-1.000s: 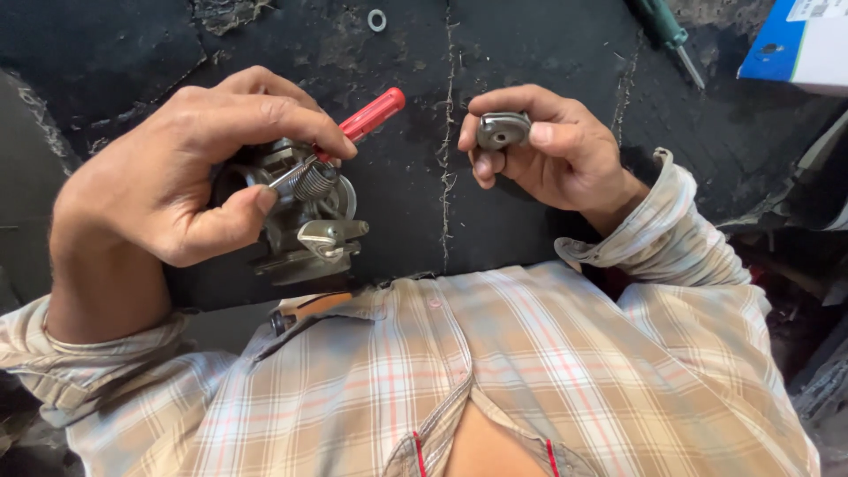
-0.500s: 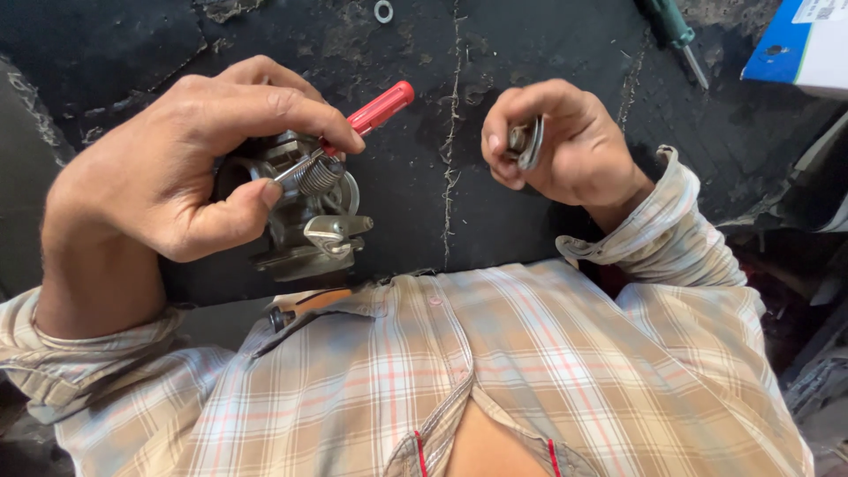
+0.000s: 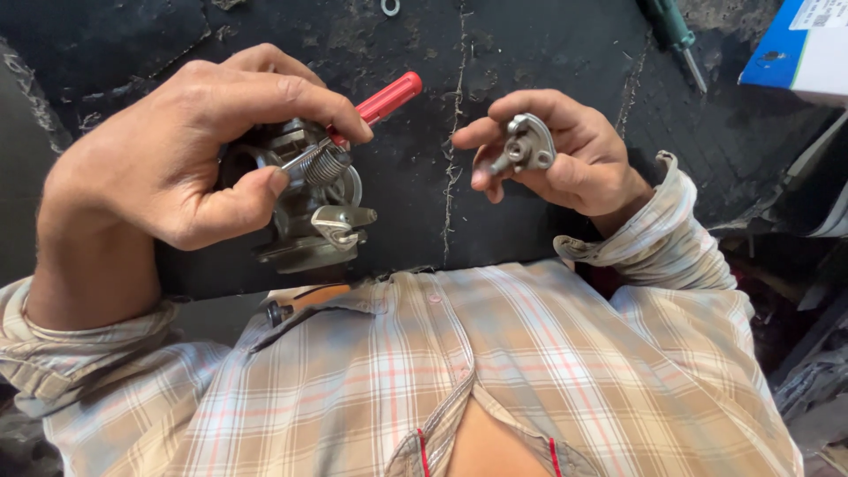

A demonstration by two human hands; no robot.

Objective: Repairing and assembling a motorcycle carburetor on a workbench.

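Dark cracked mat (image 3: 530,221) below. Left hand (image 3: 168,168) wrapped around metal carburetor (image 3: 309,212), pinching red-handled screwdriver (image 3: 375,102) against it. Right hand (image 3: 565,155) pinches small metal bracket (image 3: 526,146) by fingertips. Best keep carburetor steady, bracket turned toward light.

Carburettor (image 3: 309,212) in left hand (image 3: 168,168); bracket (image 3: 527,146) right.

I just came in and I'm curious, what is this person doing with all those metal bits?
The left hand grips a grey metal engine part with a spring on it, along with a red-handled tool. The right hand holds up a small metal piece, apart from the bigger part, above a cracked black mat.
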